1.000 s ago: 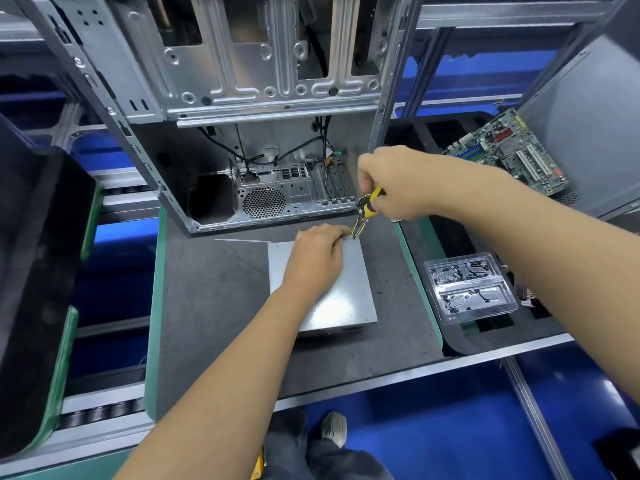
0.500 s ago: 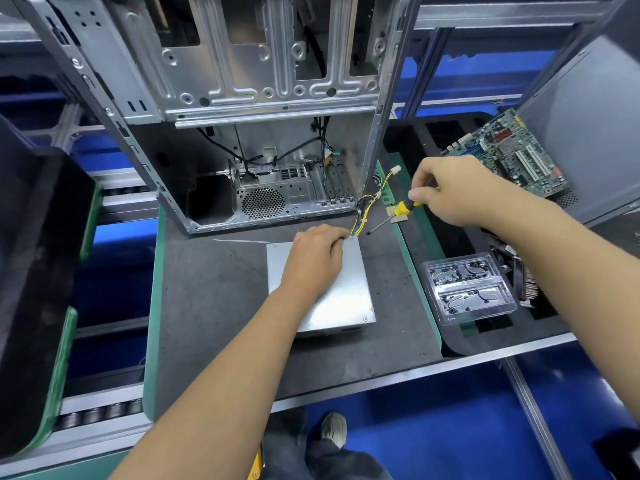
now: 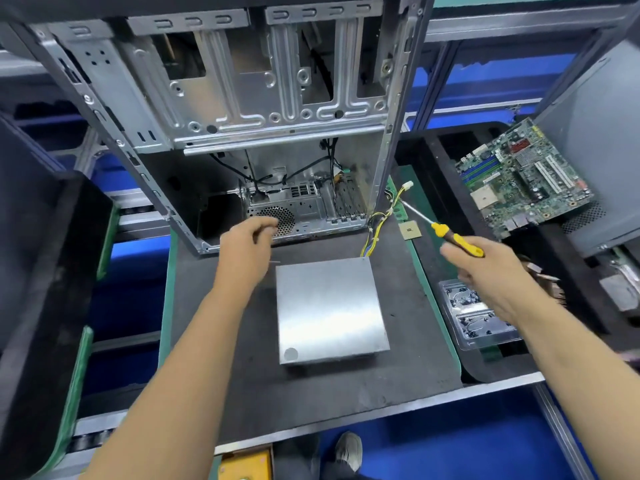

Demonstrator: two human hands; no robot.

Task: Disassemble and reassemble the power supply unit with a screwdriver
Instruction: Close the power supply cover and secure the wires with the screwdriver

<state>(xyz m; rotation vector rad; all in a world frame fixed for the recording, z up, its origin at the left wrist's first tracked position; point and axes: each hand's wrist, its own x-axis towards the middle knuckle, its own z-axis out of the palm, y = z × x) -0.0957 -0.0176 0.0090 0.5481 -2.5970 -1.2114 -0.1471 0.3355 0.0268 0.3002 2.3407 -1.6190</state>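
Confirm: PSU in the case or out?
Out. The power supply unit lies flat on the mat before the open case, neither hand touching it.

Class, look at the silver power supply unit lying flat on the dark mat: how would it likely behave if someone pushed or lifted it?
The power supply unit looks like a rigid metal box, so probably stiff and fairly heavy for its size. Lying flat and low, it would likely slide rather than tip. Its cable bundle looks floppy and would probably trail behind.
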